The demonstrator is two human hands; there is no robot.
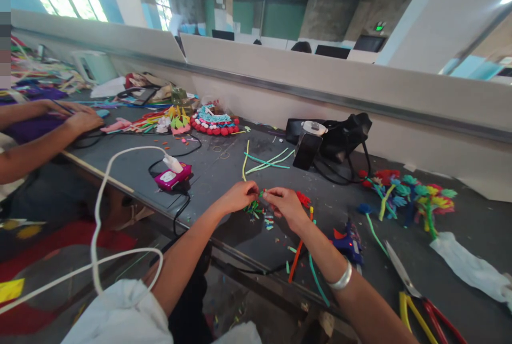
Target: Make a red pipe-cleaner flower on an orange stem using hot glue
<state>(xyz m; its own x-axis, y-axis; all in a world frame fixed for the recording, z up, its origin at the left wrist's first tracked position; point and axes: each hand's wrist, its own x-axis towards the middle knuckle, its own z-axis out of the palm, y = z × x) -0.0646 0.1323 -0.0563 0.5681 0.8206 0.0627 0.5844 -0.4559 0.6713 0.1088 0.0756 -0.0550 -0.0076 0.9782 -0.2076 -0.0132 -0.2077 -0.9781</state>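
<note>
My left hand (240, 196) and my right hand (287, 206) meet over the near part of the dark table, fingertips pinched. Between them is a small green pipe-cleaner piece (262, 193), partly covered by the fingers. Just below lie a heap of short green pieces (253, 208) and some cut blue and white bits (269, 221). A red fuzzy flower (304, 198) rests beyond my right wrist. Close to my right forearm are an orange pipe cleaner (296, 261) and a blue glue gun (352, 244).
Yellow-and-red-handled scissors (408, 274) lie at right, near a bunch of pipe-cleaner flowers (416, 194). A purple power strip (173, 176) with a white cable stands left. Loose green pipe cleaners (268, 164) and a black bag (344, 136) are farther back. Another person's hands (82, 117) work at far left.
</note>
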